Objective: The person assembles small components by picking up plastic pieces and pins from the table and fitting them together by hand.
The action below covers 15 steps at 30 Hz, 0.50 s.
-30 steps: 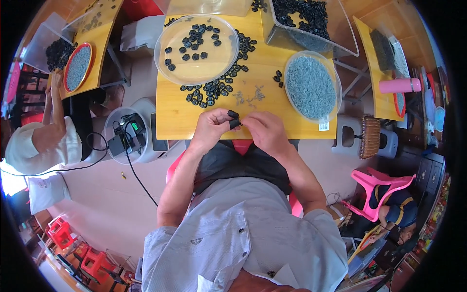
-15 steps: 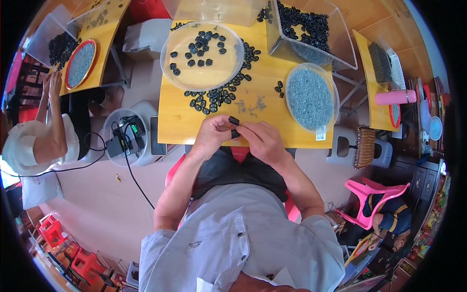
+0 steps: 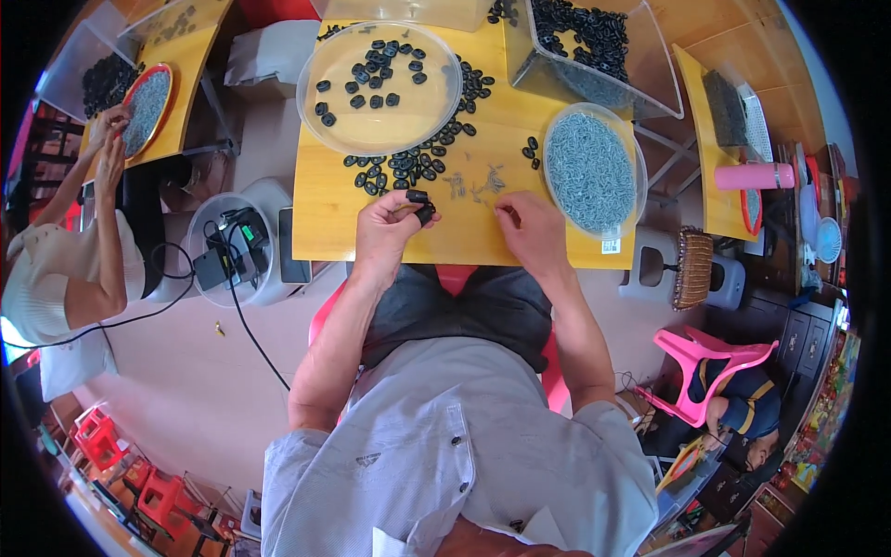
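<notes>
My left hand [image 3: 385,232] is over the near edge of the yellow table, its thumb and forefinger pinched together. Black covers, or small black pieces, sit at those two fingertips; what lies between them is too small to tell. My right hand [image 3: 536,232] hovers apart from it, fingers curled and tips together; anything in them is hidden. Just beyond lie scattered small metal screws [image 3: 492,179]. Loose black oval pieces [image 3: 408,167] with holes spread beyond my left hand. A round clear tray [image 3: 320,121] holds more black pieces. Grey screws [image 3: 589,172] fill a clear oval tray at right.
A clear bin [image 3: 650,97] of black pieces stands at the table's back right. At left, a tub [image 3: 209,278] holds black adapters and cables. Another person [image 3: 74,260] works at a left table. A pink stool [image 3: 705,357] and a further person [image 3: 752,408] are lower right.
My hands have parted: the right moved rightward to beside the scattered screws, the left slightly up and left. The view has shifted a little. The person at left has moved their hands.
</notes>
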Each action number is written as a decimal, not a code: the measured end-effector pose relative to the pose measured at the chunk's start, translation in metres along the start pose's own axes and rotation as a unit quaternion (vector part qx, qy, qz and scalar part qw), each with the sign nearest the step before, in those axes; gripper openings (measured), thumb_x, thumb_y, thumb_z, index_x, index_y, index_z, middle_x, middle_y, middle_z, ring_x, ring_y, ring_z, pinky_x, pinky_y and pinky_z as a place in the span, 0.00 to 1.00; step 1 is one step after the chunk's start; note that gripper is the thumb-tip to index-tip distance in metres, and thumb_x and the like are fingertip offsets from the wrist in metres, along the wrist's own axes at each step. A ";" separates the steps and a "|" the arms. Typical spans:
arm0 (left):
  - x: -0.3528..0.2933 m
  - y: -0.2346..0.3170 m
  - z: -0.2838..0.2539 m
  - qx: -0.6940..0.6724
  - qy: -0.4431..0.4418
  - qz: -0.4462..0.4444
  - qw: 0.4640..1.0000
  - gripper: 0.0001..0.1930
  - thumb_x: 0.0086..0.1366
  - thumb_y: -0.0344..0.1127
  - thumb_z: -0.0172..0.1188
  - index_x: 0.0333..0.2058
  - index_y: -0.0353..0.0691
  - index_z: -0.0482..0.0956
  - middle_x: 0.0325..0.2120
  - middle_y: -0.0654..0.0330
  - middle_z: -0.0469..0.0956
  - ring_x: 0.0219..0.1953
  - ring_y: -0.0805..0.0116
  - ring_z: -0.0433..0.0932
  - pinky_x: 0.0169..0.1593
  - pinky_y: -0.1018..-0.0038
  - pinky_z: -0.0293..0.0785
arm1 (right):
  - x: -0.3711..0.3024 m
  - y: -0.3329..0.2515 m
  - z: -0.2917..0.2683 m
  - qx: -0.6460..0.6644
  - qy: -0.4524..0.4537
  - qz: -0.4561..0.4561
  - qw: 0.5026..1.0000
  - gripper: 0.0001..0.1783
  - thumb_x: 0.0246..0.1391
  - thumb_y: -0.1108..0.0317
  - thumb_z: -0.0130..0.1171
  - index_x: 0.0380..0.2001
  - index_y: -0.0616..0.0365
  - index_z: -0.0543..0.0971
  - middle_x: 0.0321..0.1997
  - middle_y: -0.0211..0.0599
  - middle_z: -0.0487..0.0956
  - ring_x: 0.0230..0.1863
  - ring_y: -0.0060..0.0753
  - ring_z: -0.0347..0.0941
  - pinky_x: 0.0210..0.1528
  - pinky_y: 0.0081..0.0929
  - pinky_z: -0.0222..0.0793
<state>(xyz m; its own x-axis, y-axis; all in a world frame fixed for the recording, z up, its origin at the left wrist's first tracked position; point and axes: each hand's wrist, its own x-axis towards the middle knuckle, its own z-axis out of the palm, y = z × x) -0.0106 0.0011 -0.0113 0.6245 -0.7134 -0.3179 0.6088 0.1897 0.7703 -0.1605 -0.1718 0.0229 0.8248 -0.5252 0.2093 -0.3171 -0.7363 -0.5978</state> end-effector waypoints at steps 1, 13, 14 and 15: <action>0.001 -0.002 0.000 0.000 -0.002 0.008 1.000 0.13 0.58 0.13 0.52 0.38 0.32 0.79 0.35 0.56 0.81 0.37 0.64 0.83 0.44 0.72 0.79 | 0.000 0.001 0.001 0.000 0.001 0.000 1.000 0.05 0.49 0.75 0.62 0.32 0.60 0.80 0.30 0.41 0.80 0.29 0.40 0.78 0.31 0.30 0.73; 0.003 -0.004 -0.002 0.003 -0.021 0.016 1.000 0.13 0.58 0.12 0.51 0.37 0.32 0.78 0.36 0.58 0.81 0.39 0.66 0.82 0.48 0.70 0.80 | 0.040 -0.016 0.013 -0.066 -0.032 0.010 0.997 0.04 0.49 0.68 0.60 0.28 0.55 0.80 0.29 0.38 0.78 0.32 0.46 0.77 0.34 0.41 0.71; 0.002 -0.003 -0.001 0.010 -0.021 0.012 1.000 0.13 0.58 0.12 0.51 0.37 0.32 0.78 0.36 0.58 0.81 0.39 0.66 0.82 0.48 0.70 0.80 | 0.042 -0.017 0.015 -0.083 -0.047 0.011 0.995 0.03 0.49 0.69 0.60 0.27 0.55 0.80 0.29 0.38 0.78 0.33 0.46 0.77 0.35 0.41 0.71; 0.002 -0.003 0.000 0.009 -0.020 0.013 1.000 0.13 0.58 0.12 0.51 0.37 0.32 0.78 0.36 0.58 0.81 0.39 0.66 0.82 0.48 0.70 0.80 | 0.043 -0.018 0.016 -0.100 -0.062 0.012 0.993 0.03 0.49 0.69 0.60 0.27 0.55 0.80 0.29 0.38 0.78 0.33 0.46 0.77 0.35 0.41 0.71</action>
<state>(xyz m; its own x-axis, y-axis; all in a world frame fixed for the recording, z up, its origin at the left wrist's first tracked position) -0.0111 -0.0006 -0.0144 0.6200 -0.7346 -0.2757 0.5838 0.1971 0.7876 -0.1117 -0.1747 0.0306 0.8630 -0.4966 0.0932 -0.4141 -0.8008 -0.4326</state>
